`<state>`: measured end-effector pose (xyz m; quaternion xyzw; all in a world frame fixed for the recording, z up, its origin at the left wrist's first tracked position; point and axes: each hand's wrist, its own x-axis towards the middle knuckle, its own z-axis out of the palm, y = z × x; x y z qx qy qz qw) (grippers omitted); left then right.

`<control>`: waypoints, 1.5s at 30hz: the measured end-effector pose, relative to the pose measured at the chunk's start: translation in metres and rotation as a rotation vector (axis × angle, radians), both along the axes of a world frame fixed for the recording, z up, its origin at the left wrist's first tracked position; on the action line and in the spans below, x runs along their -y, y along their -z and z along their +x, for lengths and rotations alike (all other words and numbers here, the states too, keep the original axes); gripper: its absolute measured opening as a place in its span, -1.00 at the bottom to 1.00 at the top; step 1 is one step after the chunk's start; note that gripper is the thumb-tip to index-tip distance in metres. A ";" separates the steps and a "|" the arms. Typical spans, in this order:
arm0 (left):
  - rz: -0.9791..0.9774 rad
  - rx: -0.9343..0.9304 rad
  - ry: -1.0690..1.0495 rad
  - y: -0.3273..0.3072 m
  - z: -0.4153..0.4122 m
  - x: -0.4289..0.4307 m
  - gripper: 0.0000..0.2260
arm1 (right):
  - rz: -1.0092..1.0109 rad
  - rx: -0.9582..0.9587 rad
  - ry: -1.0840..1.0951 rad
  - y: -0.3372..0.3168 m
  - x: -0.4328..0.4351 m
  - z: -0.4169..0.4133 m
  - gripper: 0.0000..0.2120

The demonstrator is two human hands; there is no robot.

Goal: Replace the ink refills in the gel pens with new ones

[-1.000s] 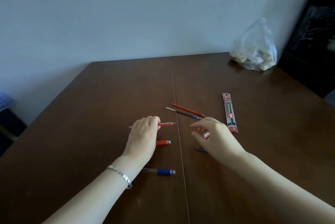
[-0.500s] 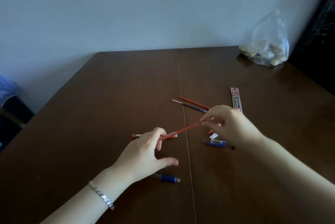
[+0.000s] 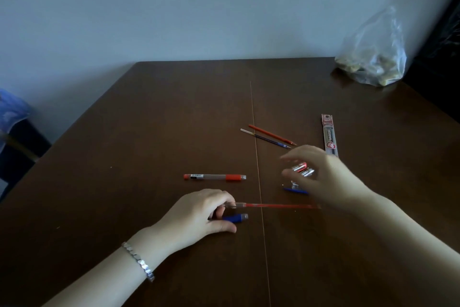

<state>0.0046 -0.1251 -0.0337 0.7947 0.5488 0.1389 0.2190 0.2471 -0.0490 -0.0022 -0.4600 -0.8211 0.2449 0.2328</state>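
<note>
A red ink refill (image 3: 276, 206) lies nearly level across the table's centre seam, its left end pinched between the fingertips of the left hand (image 3: 199, 214), its blurred right end reaching under the right hand (image 3: 323, 177); whether that tip touches the wood cannot be told. Just below it, the blue grip end of a gel pen (image 3: 236, 218) pokes out from under the left hand's curled fingers, the thumb resting on the table beneath it. The left wrist wears a silver bracelet (image 3: 139, 262). Beyond the left hand, a red gel pen barrel (image 3: 215, 177) with a clear body lies flat and apart, its open end pointing toward the seam. The right hand hovers with fingers spread and loosely curved over a small cluster of pen caps (image 3: 302, 169), red and clear with silvery clips; it is motion-blurred and whether it grips any of them cannot be told. A blue cap piece (image 3: 296, 190) lies just beside its thumb. Farther back lie two loose refills side by side, one red (image 3: 271, 135), one dark blue (image 3: 266, 138), and to their right a packet of new refills (image 3: 329, 133). A clear plastic bag (image 3: 371, 58) sits at the far right corner of the brown table (image 3: 149, 120)
</note>
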 end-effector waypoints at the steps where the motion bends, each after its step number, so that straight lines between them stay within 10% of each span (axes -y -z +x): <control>1: 0.013 -0.002 -0.017 0.000 0.001 0.000 -0.75 | -0.019 0.079 -0.057 -0.003 0.003 -0.005 -0.71; 8: 0.104 0.018 -0.036 0.008 0.000 -0.003 -0.81 | -0.230 0.423 -0.216 -0.016 0.009 -0.017 -0.80; 14: 0.131 0.012 -0.036 0.010 0.001 -0.004 -0.81 | -0.369 0.338 -0.227 -0.015 0.020 -0.021 -0.82; 20: 0.214 -0.043 -0.029 0.012 -0.003 -0.009 -0.83 | -0.193 0.650 -0.133 -0.019 0.014 -0.006 -0.90; 35: 0.405 -0.255 -0.064 0.011 -0.005 -0.046 -0.70 | -0.023 0.127 0.283 -0.019 -0.073 -0.010 -0.88; 45: 0.190 -0.248 -0.088 0.030 -0.008 -0.049 -0.44 | -0.035 0.353 0.313 0.023 -0.127 -0.044 -0.78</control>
